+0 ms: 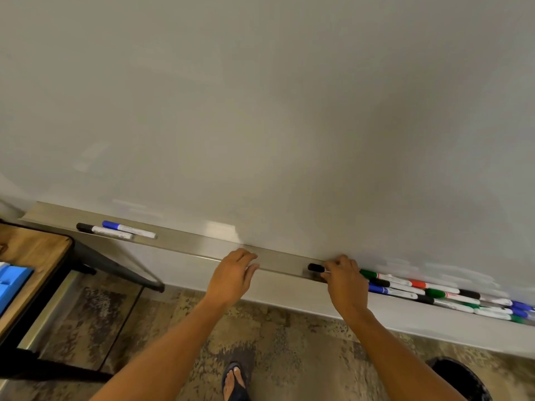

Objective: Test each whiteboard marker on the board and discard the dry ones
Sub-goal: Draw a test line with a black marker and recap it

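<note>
A blank whiteboard [260,111] fills the upper view, with a metal tray [188,241] along its bottom edge. My right hand [344,280] grips a black-capped marker [315,267] that lies in the tray; only its cap shows. My left hand [231,277] hovers over the tray's front lip with loosely curled fingers and holds nothing. Just right of my right hand lies a pile of several markers [434,290] with green, red, black and blue caps. At the tray's left end lie a black marker [102,230] and a blue marker [128,228].
A wooden table [31,256] with a blue box [10,285] stands at the left. A dark round bin [460,380] sits on the floor at the lower right. My sandalled foot [234,380] is on the patterned floor below.
</note>
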A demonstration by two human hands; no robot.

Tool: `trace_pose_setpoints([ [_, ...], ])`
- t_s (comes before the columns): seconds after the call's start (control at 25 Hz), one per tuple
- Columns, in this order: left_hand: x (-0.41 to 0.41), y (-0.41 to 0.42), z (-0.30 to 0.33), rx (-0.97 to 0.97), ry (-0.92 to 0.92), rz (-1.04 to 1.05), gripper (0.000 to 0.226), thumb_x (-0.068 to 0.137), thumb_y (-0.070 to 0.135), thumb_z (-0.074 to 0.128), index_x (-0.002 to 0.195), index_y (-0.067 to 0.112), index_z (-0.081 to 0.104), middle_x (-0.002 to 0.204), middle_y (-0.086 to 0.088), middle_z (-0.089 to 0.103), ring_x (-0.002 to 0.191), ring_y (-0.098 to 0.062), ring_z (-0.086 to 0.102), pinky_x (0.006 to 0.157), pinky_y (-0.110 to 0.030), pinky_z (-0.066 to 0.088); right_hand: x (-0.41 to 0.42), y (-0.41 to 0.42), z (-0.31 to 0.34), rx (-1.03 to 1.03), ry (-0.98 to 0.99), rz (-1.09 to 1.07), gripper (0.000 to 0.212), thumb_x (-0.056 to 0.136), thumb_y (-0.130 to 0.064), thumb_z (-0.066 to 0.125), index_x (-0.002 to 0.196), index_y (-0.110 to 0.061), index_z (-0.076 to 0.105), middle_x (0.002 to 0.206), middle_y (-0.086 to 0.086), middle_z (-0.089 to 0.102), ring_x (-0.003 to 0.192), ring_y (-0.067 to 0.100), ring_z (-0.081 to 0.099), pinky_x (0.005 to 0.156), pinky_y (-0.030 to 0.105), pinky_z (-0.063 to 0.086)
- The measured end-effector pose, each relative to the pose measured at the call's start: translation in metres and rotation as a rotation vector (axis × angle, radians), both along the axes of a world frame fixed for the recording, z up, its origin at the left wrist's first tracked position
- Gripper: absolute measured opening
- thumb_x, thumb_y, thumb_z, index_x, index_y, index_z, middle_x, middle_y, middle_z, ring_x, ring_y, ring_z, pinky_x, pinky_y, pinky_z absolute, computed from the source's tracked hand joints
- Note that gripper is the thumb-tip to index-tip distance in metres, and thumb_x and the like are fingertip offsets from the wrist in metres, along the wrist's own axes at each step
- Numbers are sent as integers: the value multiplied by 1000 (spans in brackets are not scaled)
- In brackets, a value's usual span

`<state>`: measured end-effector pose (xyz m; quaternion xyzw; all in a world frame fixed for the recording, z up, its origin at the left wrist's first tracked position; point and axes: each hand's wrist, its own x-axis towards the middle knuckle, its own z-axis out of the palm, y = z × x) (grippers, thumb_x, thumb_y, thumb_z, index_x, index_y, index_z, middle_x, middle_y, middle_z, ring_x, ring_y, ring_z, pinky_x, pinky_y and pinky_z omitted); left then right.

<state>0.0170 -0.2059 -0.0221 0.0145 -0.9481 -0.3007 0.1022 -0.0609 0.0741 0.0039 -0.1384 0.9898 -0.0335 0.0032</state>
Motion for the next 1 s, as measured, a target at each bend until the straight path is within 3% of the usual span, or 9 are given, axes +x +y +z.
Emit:
trace_pose_setpoints([
  [0.16, -6, 48, 33, 150, -150, -18, 53, 93, 59, 50, 131, 23, 58, 105, 9, 64, 84, -6, 62, 78, -26, 54, 14, 2, 19, -83, 69, 193, 29, 72, -12, 88, 95, -20, 73, 95, -2, 70, 89, 21, 62, 66, 35, 57],
  [0.28, -8, 90, 62, 237, -136, -77, 59, 87, 66, 56, 130, 26, 58, 99, 12, 65, 82, -4, 61, 76, -22, 52, 28, 15, 42, -161, 137, 250, 34, 66, -10, 90, 94, -19, 72, 84, -1, 71, 76, 20, 65, 64, 35, 56],
  [0.36, -8, 114, 78, 266, -121, -179, 53, 85, 64, 60, 123, 27, 63, 97, 12, 66, 81, -3, 60, 74, -18, 49, 33, 25, 54, -199, 150, 298, 28, 75, -15, 86, 97, -20, 70, 86, -2, 72, 77, 19, 66, 67, 33, 52],
  [0.48, -6, 147, 98, 176, -39, -278, 37, 90, 52, 62, 111, 22, 68, 97, 7, 70, 81, -3, 59, 74, -20, 48, 38, 50, 74, -264, 148, 357, 17, 91, -25, 72, 106, -20, 68, 98, -3, 73, 86, 20, 67, 75, 33, 49],
  [0.68, 3, 183, 127, -93, -83, -320, 31, 100, 41, 51, 110, 15, 64, 100, -3, 65, 88, -17, 60, 78, -29, 49, 54, 88, 108, -384, -20, 373, 34, 99, -40, 56, 125, -19, 62, 117, -4, 62, 97, 17, 63, 78, 34, 55],
  [0.8, 16, 203, 138, -144, -100, -350, 34, 102, 43, 42, 104, 14, 60, 95, -1, 61, 84, -16, 57, 75, -29, 47, 62, 110, 125, -290, -101, 432, 29, 103, -40, 49, 118, -20, 64, 110, -1, 64, 95, 17, 59, 82, 37, 54],
  [1.0, 37, 232, 164, -141, 20, -388, 29, 104, 40, 39, 96, 18, 55, 86, 8, 52, 74, -6, 47, 66, -15, 34, 81, 148, 161, -183, -33, 505, 26, 106, -41, 39, 106, -23, 58, 98, -5, 64, 80, 18, 59, 72, 38, 52],
])
